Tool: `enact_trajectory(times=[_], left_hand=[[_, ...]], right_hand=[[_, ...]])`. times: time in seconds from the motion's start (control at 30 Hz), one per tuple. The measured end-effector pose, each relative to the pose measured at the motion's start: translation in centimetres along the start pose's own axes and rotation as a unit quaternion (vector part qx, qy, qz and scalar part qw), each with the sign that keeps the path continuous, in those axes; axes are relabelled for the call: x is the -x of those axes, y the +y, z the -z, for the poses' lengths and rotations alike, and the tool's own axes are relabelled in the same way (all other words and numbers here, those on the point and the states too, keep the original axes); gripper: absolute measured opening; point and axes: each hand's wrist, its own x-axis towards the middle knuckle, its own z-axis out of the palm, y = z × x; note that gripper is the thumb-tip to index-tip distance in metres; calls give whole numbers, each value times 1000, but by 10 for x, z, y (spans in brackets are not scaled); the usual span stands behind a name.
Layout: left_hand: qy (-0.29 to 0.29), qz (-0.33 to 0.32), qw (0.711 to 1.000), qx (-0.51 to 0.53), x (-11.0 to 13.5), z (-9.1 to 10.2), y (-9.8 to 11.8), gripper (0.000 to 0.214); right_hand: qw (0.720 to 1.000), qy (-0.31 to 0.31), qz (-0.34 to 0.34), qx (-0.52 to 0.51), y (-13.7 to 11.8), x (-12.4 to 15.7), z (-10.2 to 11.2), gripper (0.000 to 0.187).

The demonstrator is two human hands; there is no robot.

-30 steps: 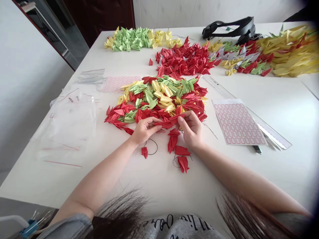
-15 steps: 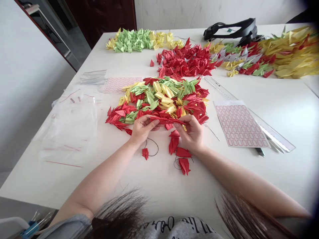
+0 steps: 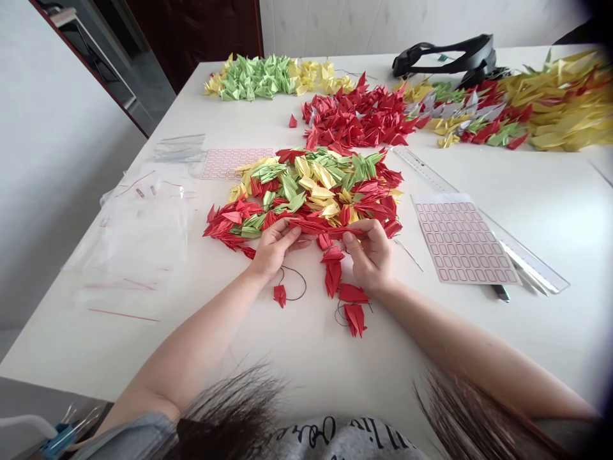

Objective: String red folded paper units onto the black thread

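Two hands [image 3: 371,257], paper cranes [image 3: 313,225], zip bags [image 3: 138,236].

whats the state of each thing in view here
left hand, fingers curled, holding the red paper cranes
right hand, pinching the red paper cranes
red paper cranes, bunched lengthwise between both hands
mixed crane pile, red, yellow and green, heaped loosely
loose red cranes, lying apart on the table
black thread, slack and looped
label sheet, lying flat
ruler, lying flat beside the sheet
plastic bags, spread flat

the head-worn camera looks forward and down; it sits close above the left hand [image 3: 275,246] and right hand [image 3: 368,255].
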Motion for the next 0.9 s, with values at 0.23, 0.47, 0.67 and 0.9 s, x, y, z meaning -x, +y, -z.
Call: enact_trajectory(times=[0.23,0.47,0.67,0.9], left_hand=[[-15,20,999,35,-1,2,0,26],[-30,30,999,24,-1,3,0,23],[-15,19,1000,15,-1,2,0,24],[-13,18,1000,19,0,1,1,25]], right_hand=[[998,-33,-44,-22,-4,0,0,19],[996,-44,-70,-37,-6,-1,-1,20],[994,-40,-54,-83,-9,-1,0,17],[998,-40,10,-53,0,4,2,7]])
